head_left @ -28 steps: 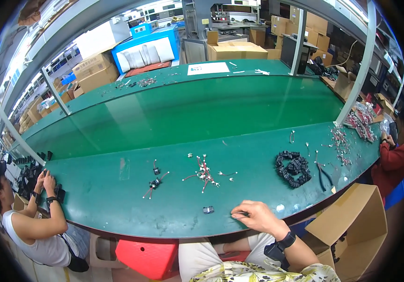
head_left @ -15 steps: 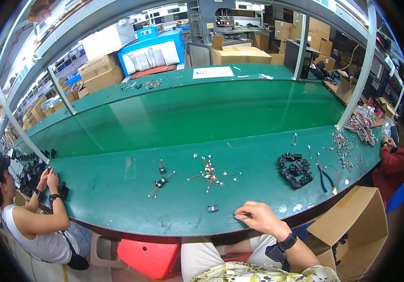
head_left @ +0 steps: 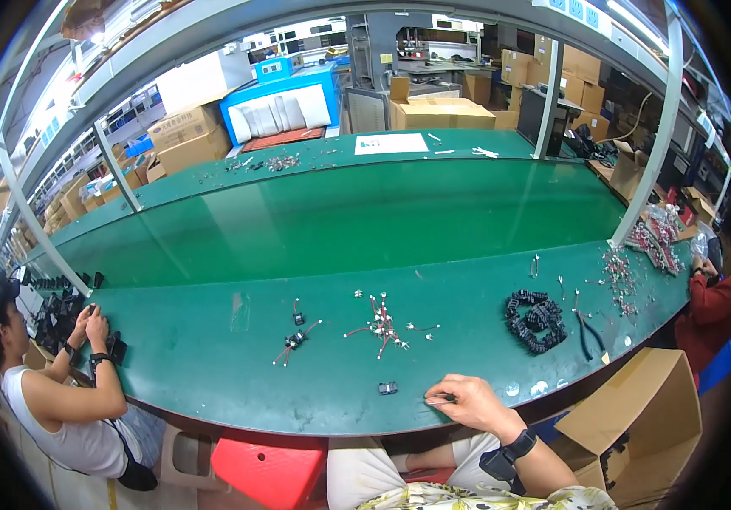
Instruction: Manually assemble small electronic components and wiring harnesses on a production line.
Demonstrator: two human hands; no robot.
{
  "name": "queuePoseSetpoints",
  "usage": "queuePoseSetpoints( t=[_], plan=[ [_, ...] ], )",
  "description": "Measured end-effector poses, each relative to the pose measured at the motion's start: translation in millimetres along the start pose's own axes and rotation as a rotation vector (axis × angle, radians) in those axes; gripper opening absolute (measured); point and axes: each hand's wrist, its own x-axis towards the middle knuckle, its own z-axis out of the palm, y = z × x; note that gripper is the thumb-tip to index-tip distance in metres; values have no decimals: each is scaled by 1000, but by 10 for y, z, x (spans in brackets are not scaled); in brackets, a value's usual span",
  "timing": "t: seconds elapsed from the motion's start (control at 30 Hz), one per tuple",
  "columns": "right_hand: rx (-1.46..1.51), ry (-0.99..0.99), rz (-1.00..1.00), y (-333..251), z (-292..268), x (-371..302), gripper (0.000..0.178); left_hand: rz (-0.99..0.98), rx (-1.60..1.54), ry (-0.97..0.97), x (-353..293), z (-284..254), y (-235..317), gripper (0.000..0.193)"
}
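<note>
My right hand [head_left: 469, 403] is low over the front edge of the green table [head_left: 212, 382], fingers pinched together. Something thin and wire-like shows at the fingertips, too small to make out. Left of it lies a small black component [head_left: 388, 388], apart from the hand. Farther off is a loose heap of red wires with white connectors [head_left: 385, 327]. To its left sit a black component with red wires [head_left: 296, 340] and another small black one [head_left: 299, 318]. My left hand is outside the picture.
On the right lie a ring of linked black parts [head_left: 535, 321], dark-handled pliers [head_left: 589, 338] and a wire pile [head_left: 620, 274]. An open cardboard box [head_left: 629, 408] stands by my right arm. One person [head_left: 68, 382] works at left, another [head_left: 714, 297] at right.
The whole view has shifted slightly, so the table sits lower in the picture. My right hand stays pinched in nearly the same place by the table edge.
</note>
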Motion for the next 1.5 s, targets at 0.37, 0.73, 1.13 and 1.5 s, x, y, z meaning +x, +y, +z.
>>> queuePoseSetpoints(
  t=[0.37, 0.73, 1.13, 1.5],
  plan=[
    [105, 62, 14, 141, 65, -70, 13, 21, -25, -104, 492, 174, 326, 20],
    [118, 160, -26, 169, 95, -70, 8, 21, -65, -220, 1004, 444, 629, 23],
    [48, 163, -53, 79, 112, -155, 7, 23, -128, -299, 1180, 562, 844, 26],
    [94, 204, -89, 162, 70, -40, 8, -465, -192, -175, -959, -38, -309, 29]
  ],
)
